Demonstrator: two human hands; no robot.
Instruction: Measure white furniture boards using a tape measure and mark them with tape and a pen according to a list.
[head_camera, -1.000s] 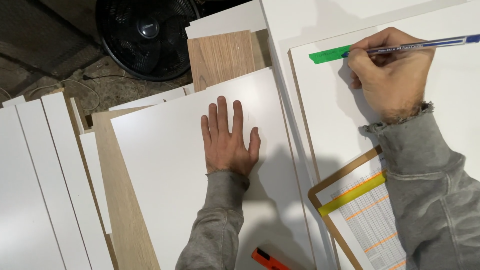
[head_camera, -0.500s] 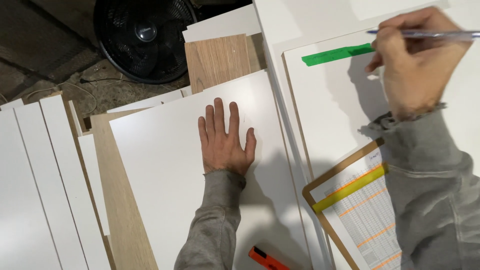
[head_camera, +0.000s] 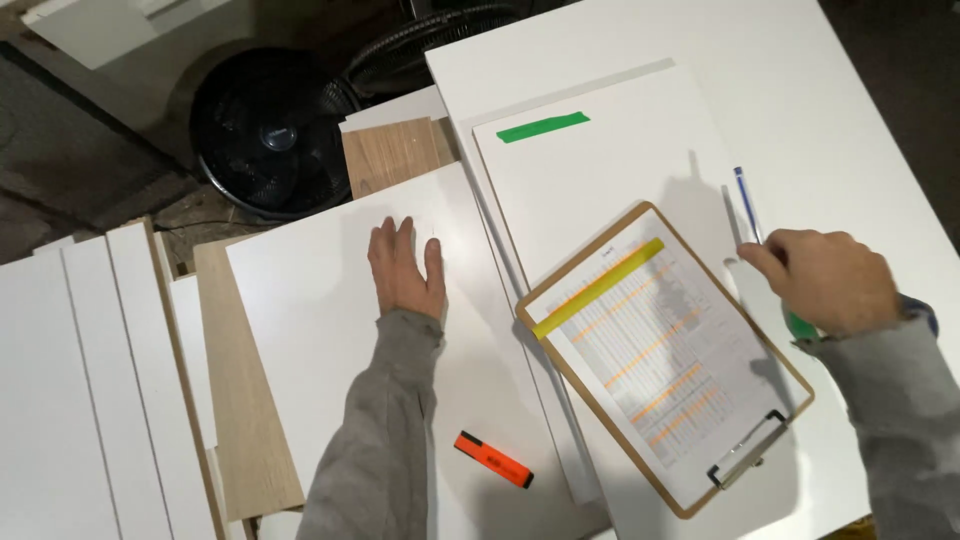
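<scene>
My left hand (head_camera: 405, 268) lies flat, fingers apart, on a large white panel (head_camera: 320, 330) and holds nothing. My right hand (head_camera: 830, 280) grips a blue pen (head_camera: 747, 203) over the white table, just right of a wooden clipboard (head_camera: 665, 355). The clipboard carries a printed sheet with a yellow highlighted band. It rests partly on a smaller white panel (head_camera: 600, 170) that bears a strip of green tape (head_camera: 543, 127) near its far edge. Something green shows under my right wrist; I cannot tell what it is.
An orange highlighter marker (head_camera: 493, 459) lies on the large panel near my left forearm. Wood-grain boards (head_camera: 240, 400) and several white boards (head_camera: 70, 400) are stacked at the left. A black fan (head_camera: 272, 135) lies on the floor beyond them.
My right hand has pulled back from the green tape with the pen, moving down and right past the clipboard. The view has shifted, revealing more table and the orange marker. My left hand stays flat.
</scene>
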